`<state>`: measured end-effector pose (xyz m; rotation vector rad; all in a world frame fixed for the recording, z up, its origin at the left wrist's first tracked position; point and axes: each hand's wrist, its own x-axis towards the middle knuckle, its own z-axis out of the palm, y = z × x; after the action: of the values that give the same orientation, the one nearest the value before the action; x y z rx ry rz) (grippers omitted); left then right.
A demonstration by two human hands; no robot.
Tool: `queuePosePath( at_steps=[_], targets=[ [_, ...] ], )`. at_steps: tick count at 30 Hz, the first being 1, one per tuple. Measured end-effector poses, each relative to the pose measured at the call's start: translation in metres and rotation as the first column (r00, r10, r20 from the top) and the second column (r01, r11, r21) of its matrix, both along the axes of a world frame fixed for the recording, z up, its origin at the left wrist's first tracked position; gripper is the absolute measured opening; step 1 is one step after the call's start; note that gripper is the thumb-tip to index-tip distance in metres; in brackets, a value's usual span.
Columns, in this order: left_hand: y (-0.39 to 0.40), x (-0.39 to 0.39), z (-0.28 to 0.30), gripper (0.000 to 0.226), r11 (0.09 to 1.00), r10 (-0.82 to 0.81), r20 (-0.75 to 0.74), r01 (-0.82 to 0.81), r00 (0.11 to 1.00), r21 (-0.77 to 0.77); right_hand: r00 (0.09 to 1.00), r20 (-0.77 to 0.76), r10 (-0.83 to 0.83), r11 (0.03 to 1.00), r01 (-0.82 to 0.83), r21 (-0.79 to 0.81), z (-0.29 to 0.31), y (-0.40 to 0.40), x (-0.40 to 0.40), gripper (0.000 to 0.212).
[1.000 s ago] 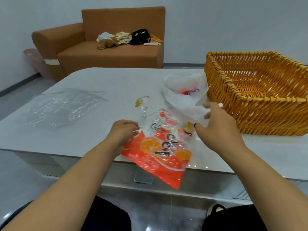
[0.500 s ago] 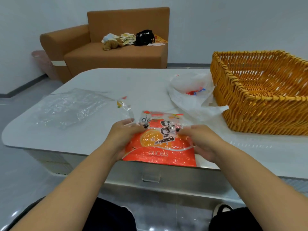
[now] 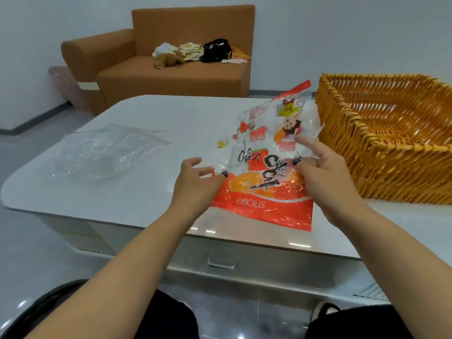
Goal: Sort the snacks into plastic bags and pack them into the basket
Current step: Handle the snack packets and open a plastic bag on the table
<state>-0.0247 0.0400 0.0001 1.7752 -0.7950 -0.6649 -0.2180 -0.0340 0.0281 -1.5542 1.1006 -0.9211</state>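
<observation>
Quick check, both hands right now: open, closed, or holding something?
Left hand: pinches the left edge of the orange snack bag.
Right hand: grips the same bag's right side, index finger extended.

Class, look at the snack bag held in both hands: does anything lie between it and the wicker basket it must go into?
Nothing visible does. The snack bag, held by the left hand and right hand, is right beside the basket, whose near wall is unobstructed and whose open top looks empty.

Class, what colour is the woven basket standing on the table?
Golden orange-yellow wicker, seen in the head view: basket, right of the table.
</observation>
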Motion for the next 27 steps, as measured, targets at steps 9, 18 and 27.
queuePosePath(
  at_steps=[9,18,27],
  targets=[
    [0.003,0.002,0.034,0.032,0.930,-0.349,-0.516,0.358,0.782,-0.086,0.950,0.299,0.088,0.908,-0.200,0.369,0.025,-0.005,-0.015,0.026],
    [0.012,0.000,0.029,0.030,0.862,-0.491,-0.562,0.463,0.665,-0.205,0.934,0.310,0.180,0.803,-0.321,0.501,0.019,-0.003,-0.028,0.032],
    [0.010,-0.006,0.032,0.030,0.852,-0.524,-0.582,0.385,0.622,-0.356,0.806,0.590,0.043,0.763,-0.408,0.502,0.012,-0.011,-0.030,0.037]
  ],
)
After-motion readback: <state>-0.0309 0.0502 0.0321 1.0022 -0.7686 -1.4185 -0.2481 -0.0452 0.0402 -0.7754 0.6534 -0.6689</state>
